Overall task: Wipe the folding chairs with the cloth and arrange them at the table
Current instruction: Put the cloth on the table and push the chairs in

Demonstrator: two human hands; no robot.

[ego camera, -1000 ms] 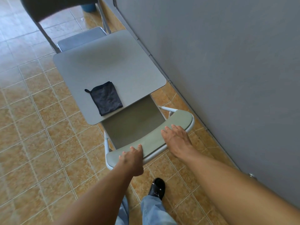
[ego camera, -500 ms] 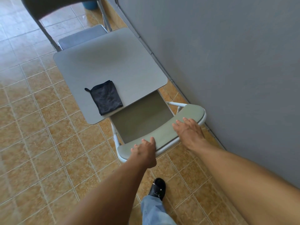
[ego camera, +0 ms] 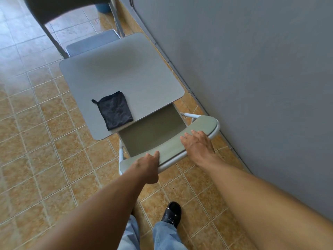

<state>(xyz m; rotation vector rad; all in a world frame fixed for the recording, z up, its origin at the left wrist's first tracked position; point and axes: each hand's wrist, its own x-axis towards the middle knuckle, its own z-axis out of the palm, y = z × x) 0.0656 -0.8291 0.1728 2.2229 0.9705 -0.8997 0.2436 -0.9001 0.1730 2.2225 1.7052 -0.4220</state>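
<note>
A pale green folding chair (ego camera: 153,130) with a white frame stands at the near side of a small grey table (ego camera: 126,73), its seat partly under the tabletop. My left hand (ego camera: 146,166) grips the left part of the chair's backrest top. My right hand (ego camera: 197,144) lies on the right part of the backrest, fingers over its top edge. A folded dark cloth (ego camera: 114,110) lies on the table near its front left corner. A second folding chair (ego camera: 90,43) with a dark back and blue-grey seat stands at the table's far side.
A grey wall (ego camera: 252,78) runs close along the right of the table and chair. Tan floor tiles (ego camera: 36,141) stretch to the left. My shoe (ego camera: 171,213) and trouser legs stand just behind the chair. A blue bucket (ego camera: 102,7) sits far back.
The green chair has moved forward and to the right, further under the table and nearer the wall, with both hands staying on its backrest.
</note>
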